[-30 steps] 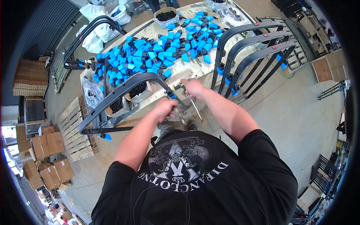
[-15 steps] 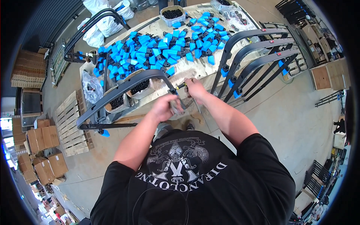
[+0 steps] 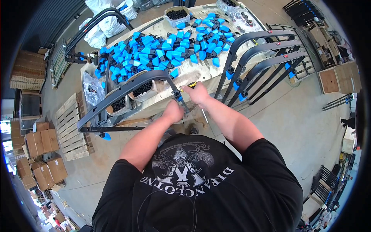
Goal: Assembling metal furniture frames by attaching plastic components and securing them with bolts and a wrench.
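A dark, curved tubular frame (image 3: 127,89) leans at the near edge of the worktable, its right end coming down between my hands. At that end is a joint with a small blue piece (image 3: 179,98). My left hand (image 3: 173,111) is closed just below this joint; its fingertips are turned away, hiding what they grip. My right hand (image 3: 198,94) is wrapped round a tool with a yellow and black handle (image 3: 191,85), close to the joint. Below that hand a thin, bright rod (image 3: 204,116) sticks out; whether it belongs to the tool I cannot tell.
Blue and black plastic pieces (image 3: 148,54) lie heaped on the wooden worktable (image 3: 193,71). Boxes of small black parts (image 3: 143,89) stand along its near and far edges. More curved frames (image 3: 257,50) lean at the right. A pallet (image 3: 72,125) and cartons (image 3: 41,141) are on the left.
My left hand, blurred before, has turned and closed, and the blue piece at the joint now shows. My right hand has shifted slightly left and down; more of the yellow handle is visible.
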Motion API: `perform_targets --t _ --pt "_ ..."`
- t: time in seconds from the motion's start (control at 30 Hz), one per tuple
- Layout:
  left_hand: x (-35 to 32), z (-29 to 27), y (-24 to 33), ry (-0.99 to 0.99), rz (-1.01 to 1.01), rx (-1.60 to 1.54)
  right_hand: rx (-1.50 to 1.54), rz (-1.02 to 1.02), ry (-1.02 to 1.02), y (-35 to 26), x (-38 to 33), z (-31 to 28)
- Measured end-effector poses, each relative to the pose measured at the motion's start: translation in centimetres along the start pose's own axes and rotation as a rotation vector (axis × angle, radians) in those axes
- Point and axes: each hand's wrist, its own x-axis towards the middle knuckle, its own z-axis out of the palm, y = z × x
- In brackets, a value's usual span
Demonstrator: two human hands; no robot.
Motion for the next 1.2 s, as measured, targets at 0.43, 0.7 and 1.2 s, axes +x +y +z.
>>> perform_targets --t 0.43,0.7,1.2 --pt "-0.7 -3.1 2.5 -0.295 -0.215 -0.688 -0.007 -0.035 0.010 -0.2 -0.7 -0.2" --pt "-0.3 2.9 -0.5 0.065 0.330 -0.517 -0.234 0.014 0.011 0.6 -0.2 0.5" --pt "-0.6 0.7 2.3 -0.116 -0.040 -0.655 0.062 -0.087 0.054 1.1 -0.9 -1.0"
